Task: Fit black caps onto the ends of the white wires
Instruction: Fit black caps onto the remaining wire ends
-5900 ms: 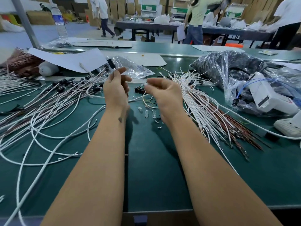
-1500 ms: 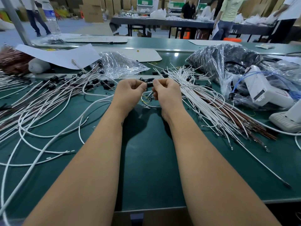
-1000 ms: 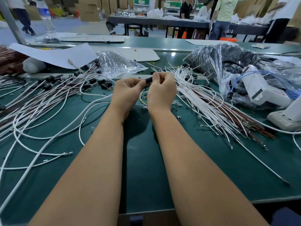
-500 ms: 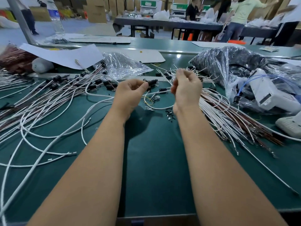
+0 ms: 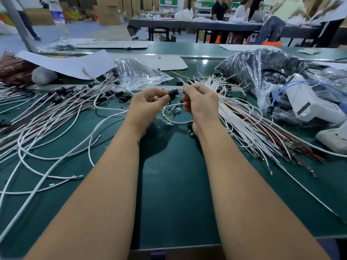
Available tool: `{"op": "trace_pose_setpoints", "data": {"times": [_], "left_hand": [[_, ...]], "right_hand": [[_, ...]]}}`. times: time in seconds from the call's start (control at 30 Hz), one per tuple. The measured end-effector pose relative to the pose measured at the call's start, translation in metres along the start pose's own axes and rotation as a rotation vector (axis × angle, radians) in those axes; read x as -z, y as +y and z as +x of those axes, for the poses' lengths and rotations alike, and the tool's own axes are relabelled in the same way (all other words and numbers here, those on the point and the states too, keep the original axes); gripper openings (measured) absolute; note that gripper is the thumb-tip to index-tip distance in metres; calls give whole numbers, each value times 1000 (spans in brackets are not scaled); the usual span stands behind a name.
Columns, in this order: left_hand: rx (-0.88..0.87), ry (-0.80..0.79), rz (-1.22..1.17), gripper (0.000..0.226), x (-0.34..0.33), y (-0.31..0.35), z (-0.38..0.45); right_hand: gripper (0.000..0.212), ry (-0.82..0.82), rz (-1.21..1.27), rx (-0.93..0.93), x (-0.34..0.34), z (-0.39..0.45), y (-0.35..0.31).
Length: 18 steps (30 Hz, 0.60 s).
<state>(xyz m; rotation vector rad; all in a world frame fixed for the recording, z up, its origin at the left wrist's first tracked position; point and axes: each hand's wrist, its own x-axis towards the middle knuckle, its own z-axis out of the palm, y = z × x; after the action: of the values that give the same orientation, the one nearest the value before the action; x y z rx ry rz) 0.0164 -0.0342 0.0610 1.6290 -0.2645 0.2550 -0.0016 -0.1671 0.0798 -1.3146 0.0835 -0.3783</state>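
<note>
My left hand [image 5: 145, 106] pinches a black cap [image 5: 173, 93] between thumb and fingers, its open end pointing right. A small gap separates it from my right hand [image 5: 200, 103], whose curled fingers pinch the end of a white wire [image 5: 183, 89]; the wire loops down onto the mat below both hands. A bundle of uncapped white wires [image 5: 249, 124] fans out to the right. On the left lies a spread of white wires with black caps fitted [image 5: 62, 102]. Loose black caps [image 5: 190, 128] lie under my right wrist.
A clear plastic bag [image 5: 137, 74] lies behind my hands, and a large dark bag [image 5: 262, 70] with a white device [image 5: 309, 102] sits at the right. White paper sheets [image 5: 71, 62] cover the far left. People stand at tables in the background.
My right hand, which had pulled away to the right half a second ago, has come back toward the left hand, bringing a wire end close to the cap.
</note>
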Motion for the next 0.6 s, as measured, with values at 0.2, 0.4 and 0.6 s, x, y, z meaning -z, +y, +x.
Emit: {"op": "trace_pose_setpoints", "data": {"times": [0.2,0.4,0.6], "left_hand": [[8,-8,0,16,-1,3,-3],[-33,-4,74,17,-1,2,-4],[-86,14,126,21,0,1,-4]], "right_hand": [[26,0,-43,-2,2,0,0],[20,2,-88,9,2,-1,1],[24,-25,-122,9,3,1,6]]}}
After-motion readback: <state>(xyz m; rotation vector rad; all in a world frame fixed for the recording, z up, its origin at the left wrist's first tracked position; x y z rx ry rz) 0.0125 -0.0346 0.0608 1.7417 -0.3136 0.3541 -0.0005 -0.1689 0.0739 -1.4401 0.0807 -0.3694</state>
